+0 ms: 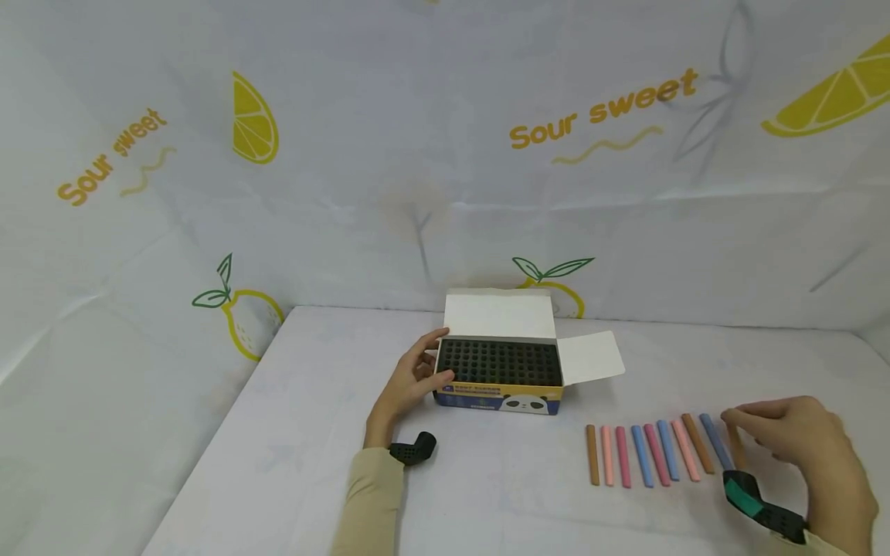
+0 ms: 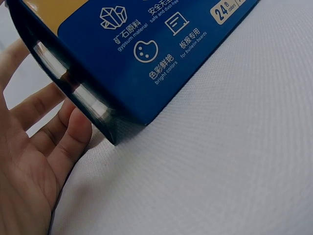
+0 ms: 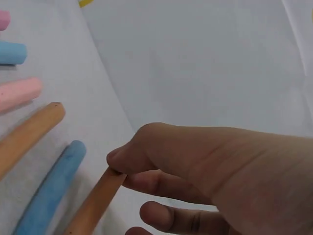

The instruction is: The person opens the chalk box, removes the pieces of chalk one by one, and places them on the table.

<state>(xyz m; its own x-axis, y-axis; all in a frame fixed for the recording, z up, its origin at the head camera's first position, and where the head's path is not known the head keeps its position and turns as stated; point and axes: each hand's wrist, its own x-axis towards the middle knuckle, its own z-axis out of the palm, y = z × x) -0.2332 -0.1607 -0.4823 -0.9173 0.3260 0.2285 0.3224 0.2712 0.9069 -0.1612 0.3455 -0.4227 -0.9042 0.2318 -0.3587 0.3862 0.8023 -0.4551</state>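
Observation:
My left hand holds the left end of an open chalk box, its thumb at the front top edge and its other fingers around the side and back. The blue and yellow box shows a panda on its front, and a black insert full of holes lies inside. On the right, my right hand pinches the far end of an orange-brown chalk stick between thumb and forefinger. A blue chalk stick lies just left of it.
A row of several chalk sticks in brown, pink and blue lies left of my right hand. The box's white lid stands up at the back, and a side flap sticks out rightward. Behind the white table hangs a lemon-printed cloth.

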